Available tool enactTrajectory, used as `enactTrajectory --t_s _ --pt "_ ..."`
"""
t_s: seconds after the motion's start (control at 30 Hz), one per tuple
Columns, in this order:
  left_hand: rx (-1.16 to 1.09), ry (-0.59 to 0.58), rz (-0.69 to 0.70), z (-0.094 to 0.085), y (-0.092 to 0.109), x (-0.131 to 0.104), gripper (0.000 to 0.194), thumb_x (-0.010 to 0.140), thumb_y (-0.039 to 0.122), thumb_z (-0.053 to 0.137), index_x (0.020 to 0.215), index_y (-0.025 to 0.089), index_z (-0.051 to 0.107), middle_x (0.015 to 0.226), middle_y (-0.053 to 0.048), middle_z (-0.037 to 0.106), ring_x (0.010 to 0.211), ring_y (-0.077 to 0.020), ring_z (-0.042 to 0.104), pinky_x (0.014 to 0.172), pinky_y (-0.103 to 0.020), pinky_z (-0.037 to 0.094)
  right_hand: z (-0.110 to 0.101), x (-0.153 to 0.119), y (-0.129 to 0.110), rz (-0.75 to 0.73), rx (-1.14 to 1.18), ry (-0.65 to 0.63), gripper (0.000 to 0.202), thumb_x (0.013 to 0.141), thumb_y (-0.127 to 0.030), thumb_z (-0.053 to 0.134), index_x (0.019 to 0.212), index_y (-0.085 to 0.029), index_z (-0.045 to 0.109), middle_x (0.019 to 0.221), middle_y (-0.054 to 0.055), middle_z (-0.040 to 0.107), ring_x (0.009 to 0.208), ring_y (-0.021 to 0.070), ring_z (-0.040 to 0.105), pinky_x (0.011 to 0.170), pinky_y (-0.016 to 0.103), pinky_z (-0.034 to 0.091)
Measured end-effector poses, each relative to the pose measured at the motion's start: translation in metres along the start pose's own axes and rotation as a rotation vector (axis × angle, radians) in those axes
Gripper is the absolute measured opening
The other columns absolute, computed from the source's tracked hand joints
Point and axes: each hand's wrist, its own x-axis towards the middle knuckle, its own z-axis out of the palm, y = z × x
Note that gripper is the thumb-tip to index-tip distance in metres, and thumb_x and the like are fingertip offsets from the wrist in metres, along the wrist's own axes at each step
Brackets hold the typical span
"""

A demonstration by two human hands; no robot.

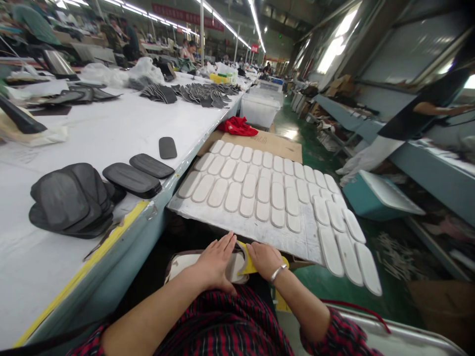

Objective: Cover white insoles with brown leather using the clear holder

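Observation:
Low in front of my body, my left hand [219, 259] lies with its fingers stretched out on a pale piece with a brown edge [181, 264]. That piece is partly hidden under the hand and forearm. My right hand [265, 259], with a silver bracelet at the wrist, is closed on a yellow piece with a curved inner edge [247, 261], whose kind I cannot make out. The yellow piece also sticks out past the wrist. Just beyond both hands, flat white oval pads with rounded ends [217, 192] lie in rows on a board [308, 232], some overlapping.
On the white table [96, 133] at left lie a stack of black rounded pieces [63, 198] and several more black ovals [131, 178]. A red cloth [241, 126] rests on cardboard behind the pads. At right are a teal bin [378, 198] and a standing person [423, 109].

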Motion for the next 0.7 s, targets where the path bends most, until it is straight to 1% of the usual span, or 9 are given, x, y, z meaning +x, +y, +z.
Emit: enactTrajectory --t_s 0.1,0.23,0.33,0.43,0.5,0.57,0.63,0.67,0.7 --pt "-0.001 -0.025 0.007 -0.002 -0.002 0.004 0.122 0.044 0.058 0.065 0.138 0.009 0.004 0.145 -0.017 -0.001 0.132 -0.0309 0.006 0.105 -0.045 0.01 0.0 -0.003 -0.003 -0.012 -0.026 0.037 0.058 0.091 -0.046 0.003 0.087 -0.019 0.054 0.08 0.01 0.064 0.079 0.0207 0.061 0.07 0.031 0.039" --pt "0.03 -0.029 0.01 -0.002 -0.003 0.003 0.121 0.043 0.061 0.064 0.137 0.008 0.011 0.144 -0.018 0.007 0.132 -0.0314 0.009 0.105 -0.045 0.013 0.0 -0.001 -0.002 -0.057 -0.049 0.039 0.056 0.091 -0.046 0.005 0.085 -0.02 0.055 0.08 0.007 0.064 0.078 0.0195 0.061 0.068 0.029 0.039" --pt "0.059 0.01 0.005 0.002 -0.002 -0.002 0.112 0.047 0.063 0.063 0.135 0.008 0.02 0.142 -0.018 0.017 0.13 -0.0309 0.016 0.105 -0.045 0.015 0.001 0.0 -0.002 -0.098 -0.061 0.016 0.058 0.091 -0.046 0.005 0.084 -0.019 0.056 0.079 0.007 0.065 0.078 0.0197 0.061 0.066 0.029 0.039" --pt "0.076 0.069 0.01 0.007 0.002 -0.007 0.105 0.049 0.061 0.065 0.132 0.009 0.029 0.14 -0.018 0.026 0.128 -0.03 0.023 0.105 -0.042 0.017 0.0 -0.001 -0.002 -0.139 -0.073 -0.022 0.06 0.092 -0.044 0.005 0.083 -0.019 0.058 0.079 0.008 0.065 0.077 0.0197 0.062 0.064 0.028 0.039" --pt "0.08 0.09 0.015 0.008 0.005 -0.01 0.101 0.049 0.059 0.068 0.13 0.01 0.033 0.138 -0.018 0.03 0.127 -0.0298 0.027 0.105 -0.042 0.019 -0.004 -0.001 0.0 -0.185 -0.075 -0.056 0.057 0.092 -0.043 0.009 0.082 -0.019 0.06 0.08 0.007 0.066 0.076 0.0179 0.062 0.062 0.026 0.038" --pt "0.074 0.083 0.023 0.006 0.006 -0.013 0.095 0.052 0.057 0.069 0.128 0.011 0.037 0.136 -0.017 0.033 0.126 -0.0294 0.029 0.105 -0.042 0.021 -0.01 -0.003 0.005 -0.237 -0.071 -0.091 0.052 0.092 -0.043 0.017 0.077 -0.02 0.061 0.078 0.005 0.067 0.072 0.0144 0.061 0.06 0.023 0.037" --pt "0.056 0.063 0.033 0.0 0.005 -0.017 0.088 0.057 0.053 0.068 0.129 0.013 0.036 0.137 -0.015 0.034 0.125 -0.0274 0.03 0.104 -0.04 0.021 -0.014 -0.007 0.011 -0.25 -0.072 -0.091 0.051 0.092 -0.043 0.02 0.073 -0.02 0.061 0.075 0.004 0.067 0.067 0.012 0.061 0.057 0.022 0.037" --pt "0.038 0.057 0.038 -0.004 0.004 -0.019 0.09 0.058 0.052 0.068 0.131 0.013 0.033 0.138 -0.014 0.032 0.126 -0.0261 0.03 0.104 -0.038 0.022 -0.014 -0.011 0.013 -0.233 -0.076 -0.07 0.052 0.093 -0.042 0.018 0.073 -0.019 0.06 0.074 0.004 0.066 0.067 0.0121 0.061 0.058 0.022 0.036" --pt "0.017 0.052 0.042 -0.007 0.003 -0.021 0.096 0.057 0.053 0.068 0.134 0.013 0.026 0.139 -0.014 0.029 0.127 -0.0252 0.029 0.104 -0.036 0.023 -0.013 -0.015 0.014 -0.206 -0.083 -0.036 0.053 0.093 -0.042 0.015 0.075 -0.018 0.06 0.075 0.005 0.066 0.068 0.0129 0.061 0.058 0.023 0.036"
